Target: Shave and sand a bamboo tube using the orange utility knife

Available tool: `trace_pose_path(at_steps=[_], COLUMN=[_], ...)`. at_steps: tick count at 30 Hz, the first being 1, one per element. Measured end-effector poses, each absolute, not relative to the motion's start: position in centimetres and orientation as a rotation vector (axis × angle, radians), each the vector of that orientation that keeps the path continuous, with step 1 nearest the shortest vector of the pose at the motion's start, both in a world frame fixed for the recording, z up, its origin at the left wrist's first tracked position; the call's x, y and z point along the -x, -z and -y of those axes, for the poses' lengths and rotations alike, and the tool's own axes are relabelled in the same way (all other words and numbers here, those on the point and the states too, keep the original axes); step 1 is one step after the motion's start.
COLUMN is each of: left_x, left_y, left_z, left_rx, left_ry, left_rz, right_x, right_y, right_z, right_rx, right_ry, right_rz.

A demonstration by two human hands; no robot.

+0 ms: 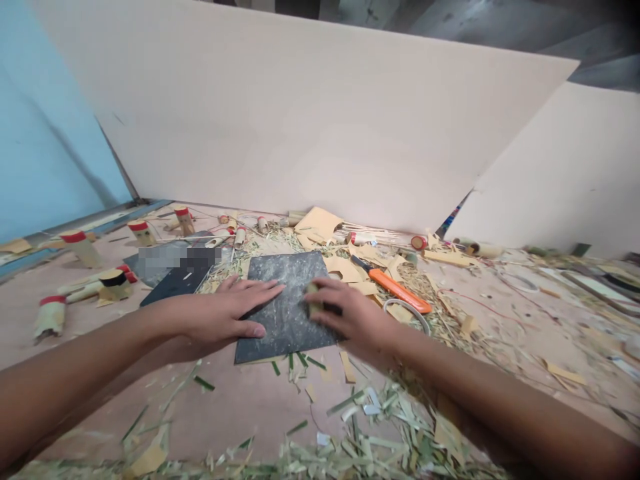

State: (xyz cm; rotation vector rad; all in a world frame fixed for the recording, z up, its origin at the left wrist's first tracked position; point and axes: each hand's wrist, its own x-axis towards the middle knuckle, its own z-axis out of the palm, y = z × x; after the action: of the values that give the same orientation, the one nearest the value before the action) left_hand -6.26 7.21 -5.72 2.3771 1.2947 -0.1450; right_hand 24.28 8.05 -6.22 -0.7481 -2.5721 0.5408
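Observation:
A dark sheet of sandpaper [285, 327], dusted with pale powder, lies in front of me. My left hand [233, 308] rests on its left edge with the fingers stretched out. On the right side of the sheet, my right hand [353, 312] is closed around a small piece of bamboo [314, 300], held against the rough surface. The fingers hide most of that piece, and some blur covers it. Just right of the sheet lies an orange utility knife [397, 290], with a pale ring [413, 308] beside it.
Red-topped bamboo pieces [83, 248] stand on the left, near a dark flat object [177, 283]. Bamboo shavings [370, 433] and yellow paper scraps [320, 225] litter the work surface. A large pale panel [310, 120] rises behind. Red thread [490, 308] trails on the right.

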Motion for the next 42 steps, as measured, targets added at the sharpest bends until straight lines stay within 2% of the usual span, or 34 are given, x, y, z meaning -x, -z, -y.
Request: trace_pose_path(at_steps=[3,8,13,18,24,30,34,38,42], left_x=[6.0,5.7,6.6,8.2,6.9,6.4,7.0,7.1,6.9], left_y=[5.0,4.1,3.7,3.4,4.1,4.9,5.3,5.5,5.4], left_z=[-7.1,-7.0,-7.5,-8.2,-7.7,-7.4,-7.8,-7.9,-7.9], left_rx=[-2.371,-2.382,-2.369,-2.37,-2.415,-2.427,-2.424,-2.419,-2.41], left_ry=[0.194,0.272,0.28,0.355,0.135,0.164,0.142,0.117,0.136], left_rz=[-1.249,-1.235,-1.209,-1.25,-1.334,-1.223,-1.209,-1.19,-1.201], right_x=[-24.5,-26.2,-27.1,-26.8,-25.6,-24.6,-25.0,-25.1,-25.0], right_y=[6.4,6.9,6.5,6.0,7.0,6.7,6.6,6.9,6.9], right_z=[-8.3,-11.5,-11.6,-10.8,-9.3,-7.4,-8.2,-8.0,-7.7], right_rx=[0.515,0.918,0.895,0.868,0.767,0.59,0.838,0.606,0.782], right_ry=[-0.61,-0.315,-0.262,-0.346,-0.451,-0.55,-0.477,-0.616,-0.615], right_rz=[2.686,2.511,2.451,2.398,2.505,2.635,2.55,2.626,2.518])
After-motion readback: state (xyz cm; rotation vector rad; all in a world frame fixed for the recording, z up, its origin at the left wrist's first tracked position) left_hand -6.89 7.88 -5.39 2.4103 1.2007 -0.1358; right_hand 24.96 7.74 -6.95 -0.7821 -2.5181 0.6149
